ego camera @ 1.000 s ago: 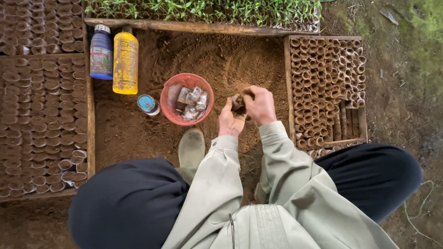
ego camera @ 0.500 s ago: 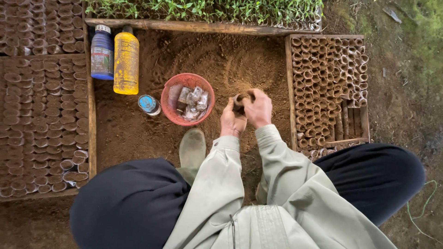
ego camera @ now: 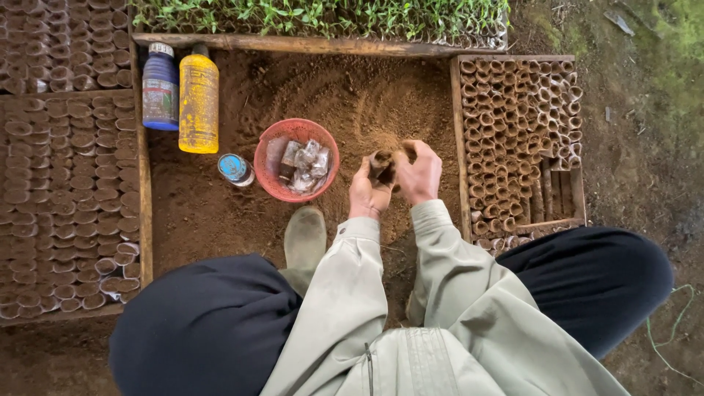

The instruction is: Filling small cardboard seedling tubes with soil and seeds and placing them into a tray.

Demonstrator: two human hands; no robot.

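Note:
Both hands meet over a bed of loose brown soil (ego camera: 220, 213). My left hand (ego camera: 368, 192) grips a small brown rolled seedling pot (ego camera: 381, 166) from below. My right hand (ego camera: 419, 173) closes over the same pot from the right, fingers curled at its top. A red mesh basket (ego camera: 268, 176) with crumpled clear wrappers sits just left of the hands.
A wooden tray (ego camera: 460, 147) of empty rolled pots stands on the right, several filled ones in the tray (ego camera: 73, 183) on the left. A blue bottle (ego camera: 160, 88), a yellow bottle (ego camera: 199, 103) and a small blue-lidded tin (ego camera: 235, 169) lie on the soil. Green seedlings (ego camera: 323, 16) line the far edge. My boot (ego camera: 305, 236) rests below the basket.
The hands stay together on the pot and have shifted very slightly; the fingers have worked around its top. Everything else is as before.

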